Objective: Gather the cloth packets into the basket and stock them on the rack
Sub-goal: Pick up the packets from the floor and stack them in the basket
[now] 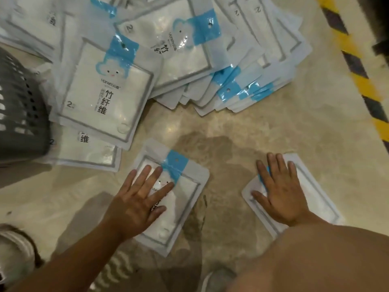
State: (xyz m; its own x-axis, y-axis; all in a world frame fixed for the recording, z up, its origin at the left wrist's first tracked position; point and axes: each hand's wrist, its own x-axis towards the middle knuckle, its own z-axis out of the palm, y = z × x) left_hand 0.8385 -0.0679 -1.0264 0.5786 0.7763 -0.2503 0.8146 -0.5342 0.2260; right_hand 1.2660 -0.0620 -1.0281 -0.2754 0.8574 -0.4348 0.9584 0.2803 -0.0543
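Your left hand (139, 199) lies flat, fingers straight and spread, pressing down on a white cloth packet in clear plastic with a blue header strip (185, 207) that rests on the glossy beige stone floor (231, 127). It has hold of nothing; the palm and fingers only rest on top. Your right hand (280, 190) is flat too, fingers straight and slightly fanned, pressing a second white packet with a grey border (311, 186), which lies tilted on the floor well apart from the first. Beyond both hands a large loose heap of the same white-and-blue packets (189, 60) spreads across the floor, many overlapping and fanned out at its right side. At the left edge stands the dark grey perforated plastic basket (19, 114), blurred, with a face-up packet printed with a blue cloud figure (105, 91) just beside it. A yellow-and-black striped floor marking (357, 70) runs along the upper right. Your bare knee (315, 260) fills the lower right corner.
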